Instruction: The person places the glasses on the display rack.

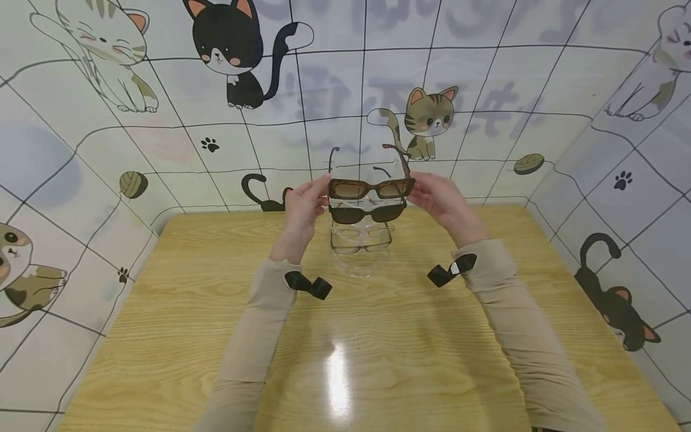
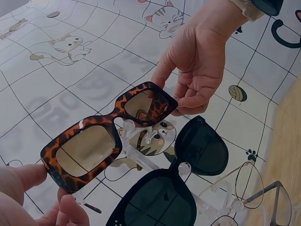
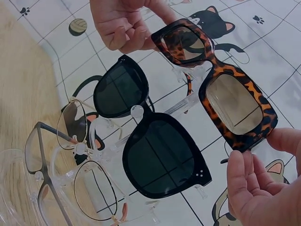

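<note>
Tortoiseshell sunglasses (image 1: 351, 189) with brown lenses are held at the top of a clear display stand (image 1: 360, 270). My left hand (image 1: 303, 207) pinches one outer corner of the frame between thumb and fingers. At the opposite corner, my right hand (image 1: 439, 201) grips the frame the same way. The temples are unfolded and point away toward the wall. In the right wrist view the bridge is close to a clear peg; whether it rests there I cannot tell. Just below hang black sunglasses (image 3: 160, 157) with dark lenses.
Lower on the stand are thin gold-rimmed glasses (image 3: 96, 188) and grey-framed glasses (image 3: 43, 172). The stand is on a wood-grain table (image 1: 216, 288) near its back edge. Behind it rises a cat-patterned wall covering (image 1: 335, 90). Black straps (image 1: 308, 284) circle both sleeves.
</note>
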`<action>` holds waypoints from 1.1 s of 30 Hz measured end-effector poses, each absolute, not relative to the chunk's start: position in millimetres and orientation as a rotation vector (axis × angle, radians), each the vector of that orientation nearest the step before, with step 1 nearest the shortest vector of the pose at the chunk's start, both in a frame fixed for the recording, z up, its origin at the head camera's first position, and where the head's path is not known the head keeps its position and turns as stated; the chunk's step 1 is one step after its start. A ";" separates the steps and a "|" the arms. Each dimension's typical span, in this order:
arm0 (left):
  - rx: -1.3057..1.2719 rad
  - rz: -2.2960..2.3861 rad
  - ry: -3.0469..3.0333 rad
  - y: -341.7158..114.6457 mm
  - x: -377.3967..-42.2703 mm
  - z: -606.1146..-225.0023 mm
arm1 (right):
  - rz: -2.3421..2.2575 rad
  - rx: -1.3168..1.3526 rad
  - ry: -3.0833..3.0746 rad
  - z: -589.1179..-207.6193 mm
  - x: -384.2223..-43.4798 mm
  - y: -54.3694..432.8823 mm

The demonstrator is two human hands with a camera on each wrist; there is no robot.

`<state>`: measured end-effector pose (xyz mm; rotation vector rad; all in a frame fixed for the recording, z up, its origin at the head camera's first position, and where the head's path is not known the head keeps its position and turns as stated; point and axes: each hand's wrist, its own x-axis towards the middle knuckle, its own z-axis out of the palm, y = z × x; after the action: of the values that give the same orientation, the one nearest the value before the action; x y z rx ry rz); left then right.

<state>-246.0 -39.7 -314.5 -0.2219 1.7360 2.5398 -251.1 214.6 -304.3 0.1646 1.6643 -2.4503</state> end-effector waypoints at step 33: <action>-0.197 2.458 1.845 -44.3 -248.1 -324.8 | -2.418 0.163 1.713 -309.8 -251.7 214.8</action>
<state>-248.1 -44.3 -324.8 -0.1967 1.8451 2.4581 -251.7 214.8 -309.8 0.1628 1.7134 -2.4179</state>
